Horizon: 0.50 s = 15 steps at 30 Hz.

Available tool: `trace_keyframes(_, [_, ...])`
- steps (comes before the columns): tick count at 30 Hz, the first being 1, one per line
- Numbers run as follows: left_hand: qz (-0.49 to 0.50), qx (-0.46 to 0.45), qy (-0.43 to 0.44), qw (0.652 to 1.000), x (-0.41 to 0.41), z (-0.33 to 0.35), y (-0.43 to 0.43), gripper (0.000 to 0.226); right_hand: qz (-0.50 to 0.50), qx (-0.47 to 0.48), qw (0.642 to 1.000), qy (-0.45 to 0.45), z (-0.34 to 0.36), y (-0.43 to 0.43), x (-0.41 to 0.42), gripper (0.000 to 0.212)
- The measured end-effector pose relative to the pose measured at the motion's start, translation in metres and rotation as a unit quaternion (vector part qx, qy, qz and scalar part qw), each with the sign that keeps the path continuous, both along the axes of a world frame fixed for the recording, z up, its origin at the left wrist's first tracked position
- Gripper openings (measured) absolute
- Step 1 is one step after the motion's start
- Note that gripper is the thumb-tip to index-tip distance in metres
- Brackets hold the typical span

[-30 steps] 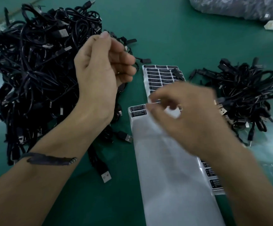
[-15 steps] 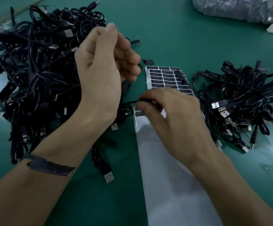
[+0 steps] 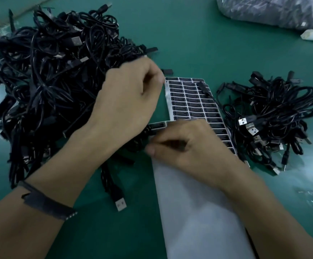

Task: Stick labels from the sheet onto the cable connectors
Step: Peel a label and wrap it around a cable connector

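Beside the big cable pile filling the upper left, the left hand has dropped from its raised pose to frame centre. Its fingers are curled, but I cannot tell what they hold. Just right of it lies the label sheet with rows of black labels, overlapped toward the bottom edge by a mostly bare white backing sheet. The right hand rests at that sheet's top, thumb and fingers pinching a dark cable connector. Farther right, a smaller cable bundle sits on the green tabletop.
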<state>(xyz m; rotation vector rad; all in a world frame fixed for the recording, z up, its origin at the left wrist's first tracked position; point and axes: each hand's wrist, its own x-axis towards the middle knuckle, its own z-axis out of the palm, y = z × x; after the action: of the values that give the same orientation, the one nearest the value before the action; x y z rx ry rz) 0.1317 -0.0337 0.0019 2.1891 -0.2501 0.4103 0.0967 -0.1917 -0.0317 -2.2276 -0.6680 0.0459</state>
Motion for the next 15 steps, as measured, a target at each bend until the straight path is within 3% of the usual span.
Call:
trace_keyframes(3, [0.015, 0.231, 0.031, 0.972, 0.008, -0.013, 0.005, 0.022, 0.054, -0.032, 0.998, -0.017, -0.001, 0.008, -0.005, 0.018])
trace_keyframes(6, [0.032, 0.375, 0.018, 0.926, 0.014, -0.017, 0.0, 0.033, 0.036, -0.053, 0.997, -0.039, -0.002, 0.012, -0.007, 0.034])
trace_keyframes(8, [0.064, 0.415, -0.015, 0.908, 0.02, -0.016, -0.002, 0.041, -0.01, -0.065, 0.996, -0.053, -0.002, 0.01, -0.006, 0.036])
trace_keyframes(12, [0.097, 0.454, -0.044, 0.885, 0.037, -0.01, -0.007, 0.055, -0.084, -0.114, 0.989, -0.052, -0.002, 0.002, -0.003, 0.02])
trace_keyframes(15, [0.115, 0.483, 0.0, 0.868, 0.05, -0.012, -0.013, 0.04, -0.101, -0.149, 0.983, -0.045, -0.002, 0.0, -0.003, 0.022])
